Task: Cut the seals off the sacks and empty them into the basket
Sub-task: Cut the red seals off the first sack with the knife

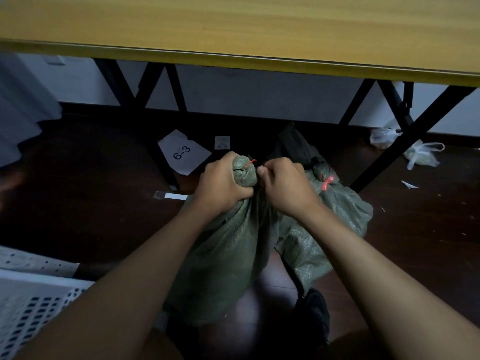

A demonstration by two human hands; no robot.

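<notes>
1. Basket (39, 302) sits at 8 o'clock.
2. Left hand (223, 183) grips the sack (228, 245) neck, centre frame.
3. Red seal (250, 163) pokes out at the neck's 12 o'clock.
4. Right hand (285, 183), curled, pinches beside it; what it pinches is unclear.

**What cannot be seen**

The right hand (283, 185) is curled near the sack (228, 245) neck, but what it holds is hidden (too dark). The white basket (33, 305) is cut by the left edge. The red seal (250, 163) shows only partly.
</notes>
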